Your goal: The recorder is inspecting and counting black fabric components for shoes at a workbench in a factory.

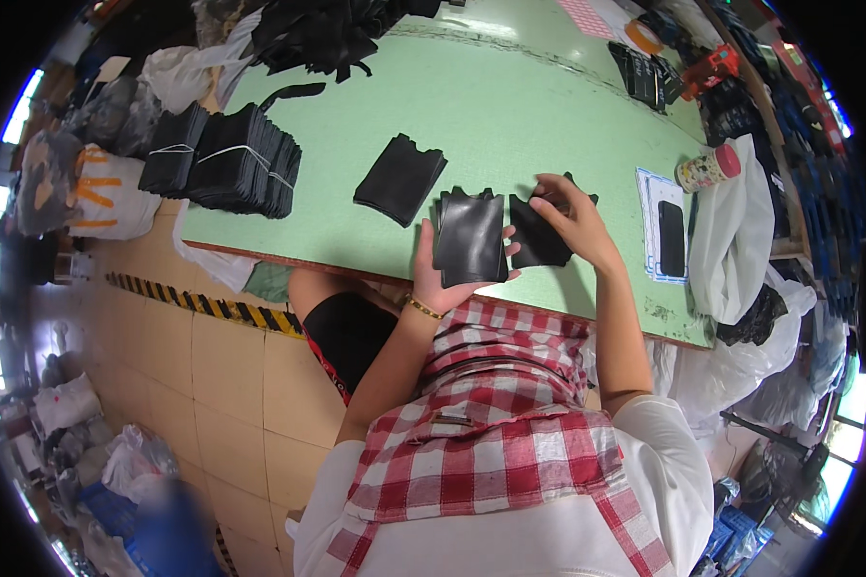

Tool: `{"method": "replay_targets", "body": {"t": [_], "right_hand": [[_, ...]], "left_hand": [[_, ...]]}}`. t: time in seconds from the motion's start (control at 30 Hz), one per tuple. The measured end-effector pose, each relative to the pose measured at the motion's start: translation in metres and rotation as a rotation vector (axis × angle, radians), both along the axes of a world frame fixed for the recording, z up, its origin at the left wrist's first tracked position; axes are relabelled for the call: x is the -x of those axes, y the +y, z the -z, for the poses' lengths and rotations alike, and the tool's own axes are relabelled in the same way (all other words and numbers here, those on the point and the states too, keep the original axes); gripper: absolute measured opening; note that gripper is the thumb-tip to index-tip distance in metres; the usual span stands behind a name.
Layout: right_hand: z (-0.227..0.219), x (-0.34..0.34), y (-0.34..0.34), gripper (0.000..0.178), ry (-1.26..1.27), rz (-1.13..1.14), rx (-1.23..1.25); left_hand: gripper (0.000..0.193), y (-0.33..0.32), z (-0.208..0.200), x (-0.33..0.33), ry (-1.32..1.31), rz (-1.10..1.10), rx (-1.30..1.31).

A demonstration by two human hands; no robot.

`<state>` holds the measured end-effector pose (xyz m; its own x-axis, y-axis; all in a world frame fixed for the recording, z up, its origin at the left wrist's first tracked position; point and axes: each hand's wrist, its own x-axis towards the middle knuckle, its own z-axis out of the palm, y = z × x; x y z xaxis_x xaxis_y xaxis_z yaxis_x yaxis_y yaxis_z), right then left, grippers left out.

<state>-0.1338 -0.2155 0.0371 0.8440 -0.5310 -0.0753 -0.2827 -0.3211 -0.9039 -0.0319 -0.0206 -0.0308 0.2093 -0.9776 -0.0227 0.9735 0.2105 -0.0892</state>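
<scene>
- In the head view, cradling a stack of thin black panels point(470, 240) in the left hand point(440, 281), pressing with the thumb along the left side and wrapping fingers round the right, over the near edge of the green table point(520, 106).
- Showing a smooth, leather-like sheen on top, with straight sides and a notched upper edge.
- Bending the fingers of the right hand point(570, 216) over a dark pile point(537, 238) just right of the stack; cannot tell whether pinching a piece.
- Lying flat on the left as a third black pile point(401, 181), also notched along the top.
- Sitting farther left in thick, ridged bundles point(236, 173), tied with pale bands point(243, 148).
- Heaping limp black pieces point(322, 34) at the far side.
- Spreading out beneath as a smooth, scuffed green surface, bearing a dark phone point(671, 240) on white-and-blue paper point(648, 231) and a patterned tub with a pinkish lid point(710, 170) toward the right.
- Crumpling beside the table in pale plastic bags point(741, 250).
- Stretching across the room in beige floor tiles point(226, 370), crossed by yellow-and-black striped tape point(202, 303).
</scene>
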Motion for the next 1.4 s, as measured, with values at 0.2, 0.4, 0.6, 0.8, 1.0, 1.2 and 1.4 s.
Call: {"method": "replay_targets", "body": {"t": [0.2,0.4,0.6,0.8,1.0,1.2,1.4], "right_hand": [[0.032,0.026,-0.049,0.072,0.472,0.124,0.614],[0.03,0.03,-0.058,0.047,0.468,0.201,0.667],[0.029,0.028,-0.053,0.025,0.127,0.253,0.586],[-0.025,0.007,-0.02,0.021,-0.159,0.083,-0.005],[-0.043,-0.021,0.006,0.026,-0.181,-0.254,-0.362],[-0.018,-0.038,0.015,0.02,-0.182,-0.315,0.554],[-0.03,-0.022,-0.007,0.02,-0.236,0.126,0.506]], "left_hand": [[0.082,-0.002,0.001,0.0,-0.061,0.009,0.041],[0.075,-0.002,0.003,0.001,-0.102,-0.011,0.065],[0.072,0.0,0.004,0.001,-0.102,-0.017,0.009],[0.07,-0.002,0.003,0.0,-0.136,0.0,0.012],[0.075,-0.002,0.005,0.001,-0.044,0.002,-0.15],[0.095,-0.002,0.01,-0.004,-0.132,0.179,0.114],[0.088,0.0,0.007,-0.003,-0.126,0.135,0.131]]}}
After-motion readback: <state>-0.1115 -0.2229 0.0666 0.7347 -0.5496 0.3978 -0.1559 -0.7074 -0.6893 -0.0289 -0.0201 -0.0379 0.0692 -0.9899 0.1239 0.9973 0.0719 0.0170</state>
